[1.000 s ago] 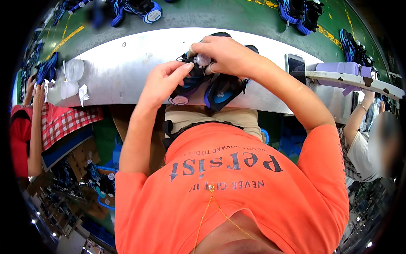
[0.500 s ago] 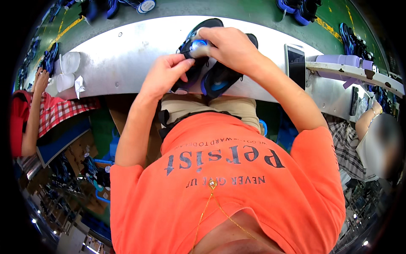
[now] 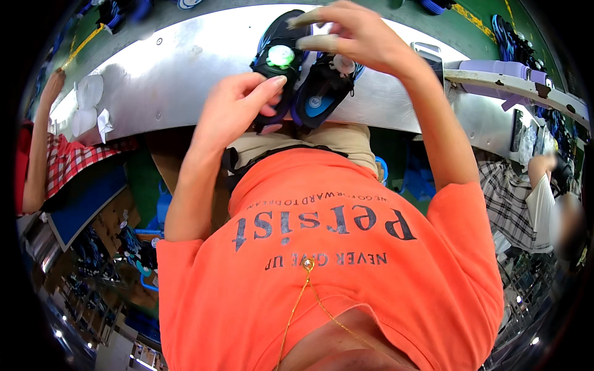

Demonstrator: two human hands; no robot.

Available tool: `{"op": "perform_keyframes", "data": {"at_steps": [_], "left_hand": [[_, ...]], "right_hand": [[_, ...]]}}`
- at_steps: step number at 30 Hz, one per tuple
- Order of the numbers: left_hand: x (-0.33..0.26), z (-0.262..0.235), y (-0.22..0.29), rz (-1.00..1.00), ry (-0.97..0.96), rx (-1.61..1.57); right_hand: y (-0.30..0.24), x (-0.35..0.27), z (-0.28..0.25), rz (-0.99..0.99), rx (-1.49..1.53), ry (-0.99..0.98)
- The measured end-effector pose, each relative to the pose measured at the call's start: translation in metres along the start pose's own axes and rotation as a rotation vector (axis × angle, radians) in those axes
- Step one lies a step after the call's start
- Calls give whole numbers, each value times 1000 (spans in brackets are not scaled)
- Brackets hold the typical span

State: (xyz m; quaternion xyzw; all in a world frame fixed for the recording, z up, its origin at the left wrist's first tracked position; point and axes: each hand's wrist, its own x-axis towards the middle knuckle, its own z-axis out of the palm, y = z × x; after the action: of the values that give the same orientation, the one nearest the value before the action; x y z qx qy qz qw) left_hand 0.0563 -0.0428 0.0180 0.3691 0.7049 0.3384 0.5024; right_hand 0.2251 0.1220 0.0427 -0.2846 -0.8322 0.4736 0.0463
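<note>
The left shoe [image 3: 292, 71] and right shoe [image 3: 318, 93] lie side by side on the metal surface [image 3: 192, 80], right in front of the person. A round printed mark [image 3: 315, 102] sits on the right shoe's blue insole, too small to read from where I stand, and a pale round label [image 3: 270, 128] shows at the left shoe's near end. Large dark lettering [image 3: 325, 227] spreads across the orange shirt [image 3: 334, 297]

A round green light [image 3: 280, 55] glows on top of the left shoe; a clear disc [image 3: 342, 63] sits on the right one. The left hand [image 3: 244, 104] is half curled by the left shoe's left side, thumb stretched toward the light; I can't tell whether it grips anything. The right hand [image 3: 346, 37] is spread wide with nothing in its fingers, over the far part of the shoes

Both shoes reach the surface's near edge, a narrow gap between them. A broad stretch of metal separates the left shoe from the clear cups [image 3: 90, 93] and white paper [image 3: 104, 123]. To the right, the phone [image 3: 427, 52] and purple bottle [image 3: 495, 69] bound the room beyond the right arm
</note>
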Motion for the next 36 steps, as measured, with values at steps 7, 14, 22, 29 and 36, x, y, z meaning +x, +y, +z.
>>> {"op": "perform_keyframes", "data": {"at_steps": [7, 14, 22, 29, 36], "left_hand": [[38, 2, 13, 635, 19, 435], [27, -5, 35, 784, 4, 457], [-13, 48, 16, -91, -253, -322], [-8, 55, 25, -160, -337, -470], [-9, 68, 14, -145, -257, -570]], "right_hand": [[21, -55, 18, -145, -183, 99], [26, -59, 24, -67, 42, 141], [33, -52, 16, -151, -24, 111], [30, -52, 5, -161, 4, 60], [23, -48, 11, -147, -129, 140]]}}
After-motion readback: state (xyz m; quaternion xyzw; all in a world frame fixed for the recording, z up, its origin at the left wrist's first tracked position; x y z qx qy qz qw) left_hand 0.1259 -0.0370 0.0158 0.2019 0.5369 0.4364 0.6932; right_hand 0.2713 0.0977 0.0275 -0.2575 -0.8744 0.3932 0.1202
